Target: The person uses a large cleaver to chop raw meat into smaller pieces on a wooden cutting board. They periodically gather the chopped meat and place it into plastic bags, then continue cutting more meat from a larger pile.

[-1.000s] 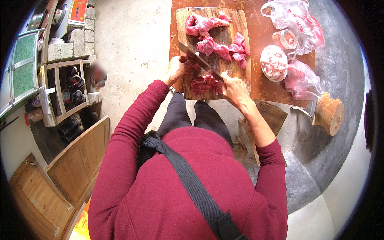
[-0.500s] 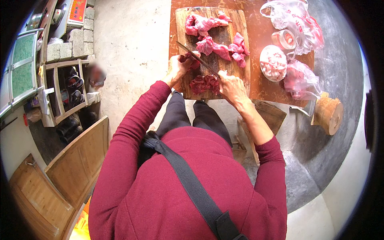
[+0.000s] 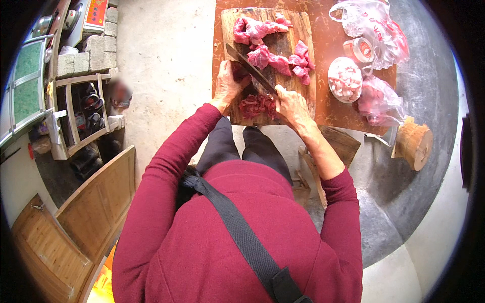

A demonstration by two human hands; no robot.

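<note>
On the wooden cutting board (image 3: 298, 25) lie several pieces of raw meat (image 3: 252, 30) toward the far side. My right hand (image 3: 290, 105) is closed round the handle of a knife (image 3: 252, 70), whose blade slants up and left across the board. At the board's left edge, my left hand (image 3: 230, 85) is closed on a dark red piece of meat (image 3: 240, 70), partly hidden by the fingers and blade. Between my hands, near the front of the board, sits a small heap of cut meat (image 3: 256, 106).
Right of the board, the reddish-brown table (image 3: 331, 113) carries a bowl of pale chopped pieces (image 3: 345, 80), a jar (image 3: 358, 49) and plastic bags (image 3: 379, 30). A round wood block (image 3: 417, 144) stands beyond its near right corner. A shoe rack (image 3: 81, 113) is at the left.
The knife blade now shows broader, tilted differently above the meat. My left hand has shifted slightly, its fingers reaching farther up along the piece. The other meat stays in place.
</note>
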